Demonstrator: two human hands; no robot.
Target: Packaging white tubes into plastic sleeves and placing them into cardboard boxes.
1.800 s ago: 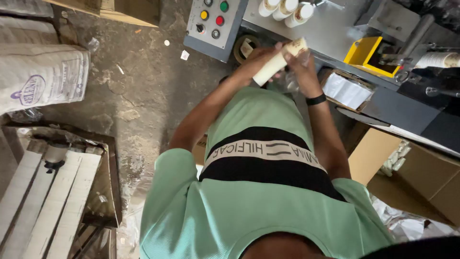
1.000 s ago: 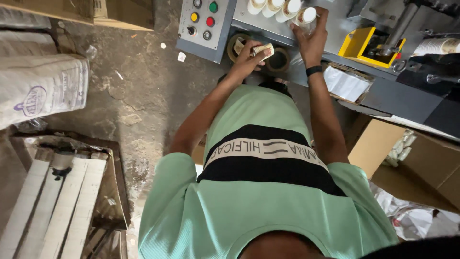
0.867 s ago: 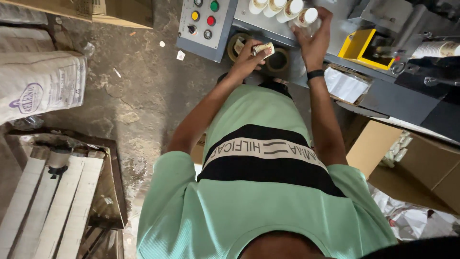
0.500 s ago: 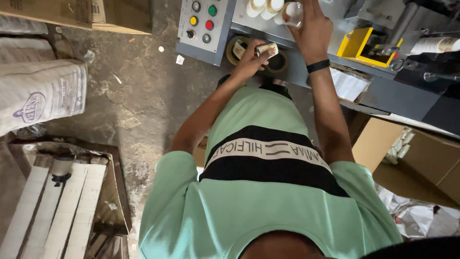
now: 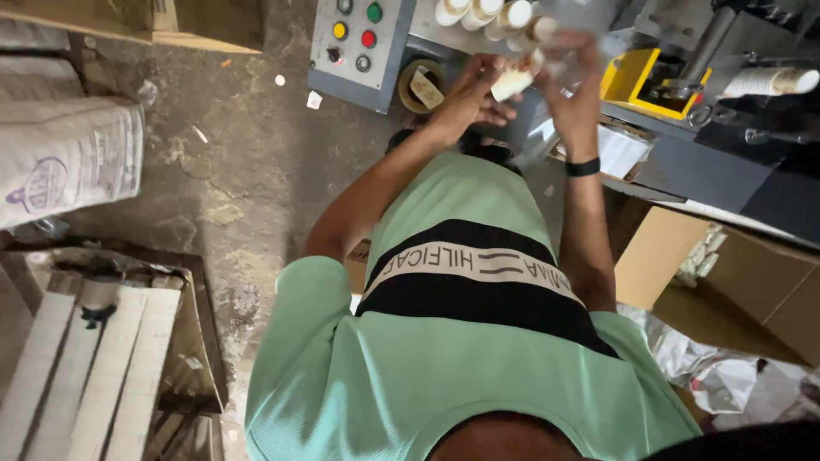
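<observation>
The left hand (image 5: 465, 94) and the right hand (image 5: 571, 90) meet in front of the grey control panel with coloured round buttons (image 5: 357, 43), the left fingers closed on a small cream cylindrical tube (image 5: 515, 83); the right hand's grip cannot be determined because it is blurred. The cream tube sits just right of the panel, directly below a row of white cylindrical tubes (image 5: 487, 13). A yellow tray-shaped machine part (image 5: 641, 81) lies farther right of the panel, and a brown tape roll (image 5: 421, 85) sits at the panel's lower right edge.

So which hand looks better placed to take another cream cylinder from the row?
Probably the right hand: it sits directly below the row of cream cylinders, while the left hand holds a short cream cylinder.
</observation>
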